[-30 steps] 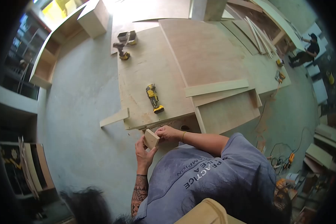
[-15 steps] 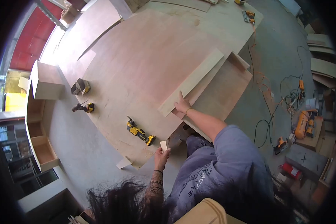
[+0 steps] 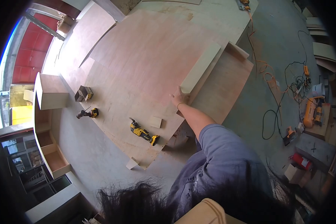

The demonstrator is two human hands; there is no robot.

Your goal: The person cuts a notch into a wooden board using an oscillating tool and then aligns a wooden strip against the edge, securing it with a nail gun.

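Note:
My right hand (image 3: 179,98) is closed round the near end of a long, pale wooden board (image 3: 201,67). The board lies along the edge of the big plywood sheet (image 3: 145,63), beside a shallow plywood box (image 3: 222,82) with a raised end. My left hand is out of view. On the sheet a small wooden block (image 3: 155,121) rests close to a yellow and black oscillating multi-tool (image 3: 143,132). Neither is touched by a hand.
A cordless drill (image 3: 87,113) and a dark open container (image 3: 83,93) sit at the sheet's left edge. An open cabinet (image 3: 50,145) stands further left. Cords (image 3: 296,87), a red cylinder (image 3: 301,161) and other tools crowd the floor at right. A nail gun (image 3: 243,5) lies at the far corner.
My left hand has let go of the small block, now on the sheet, and left the view. My right hand has gone from pointing over the board to gripping its near end.

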